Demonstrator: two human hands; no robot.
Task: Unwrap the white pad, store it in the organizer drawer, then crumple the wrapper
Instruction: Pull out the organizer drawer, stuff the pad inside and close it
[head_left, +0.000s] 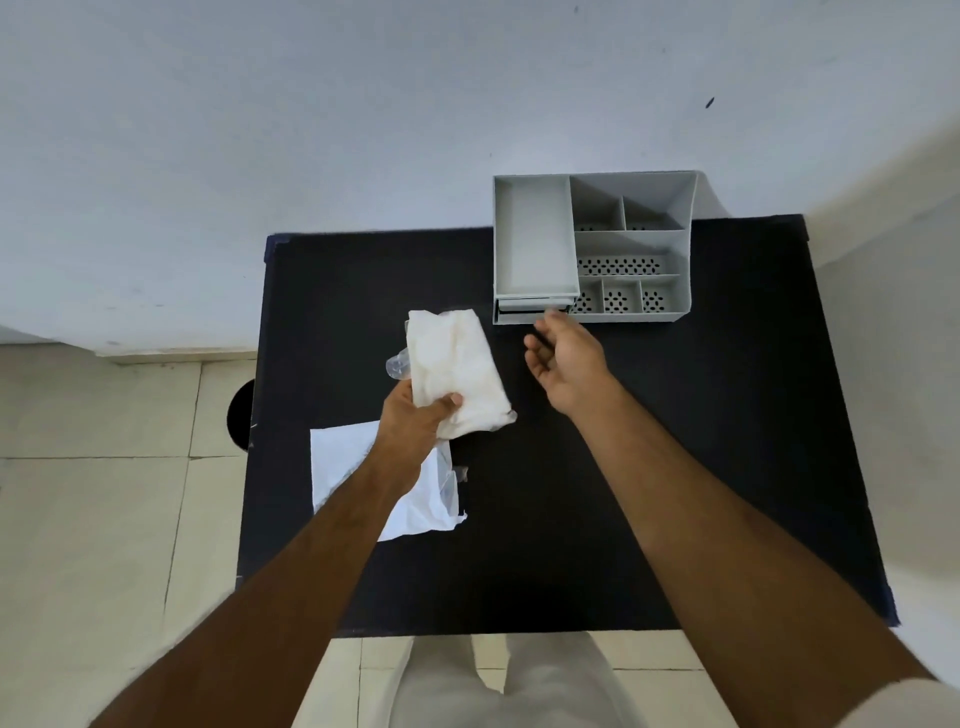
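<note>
A black table (597, 493) stands against a pale wall (311, 130) on a floor of cream tiles (104, 493), seen from my head camera looking down. At the table's far edge sits a grey organizer (631, 244), its compartments open to the top and its drawer (535, 306) low at the front left. My left hand (415, 426) grips the white pad (457, 374), thumb pressed over its near end and fingers curled beneath, holding it above the tabletop left of the organizer. The pad looks soft, creased and slightly off-white, with a bit of clear film (397, 364) showing at its left edge. My right hand (569, 364) hovers with fingers loosely parted and empty, just in front of the drawer; I cannot tell whether the fingertips touch it. The white wrapper (343, 467) lies flat on the table beneath my left forearm.
</note>
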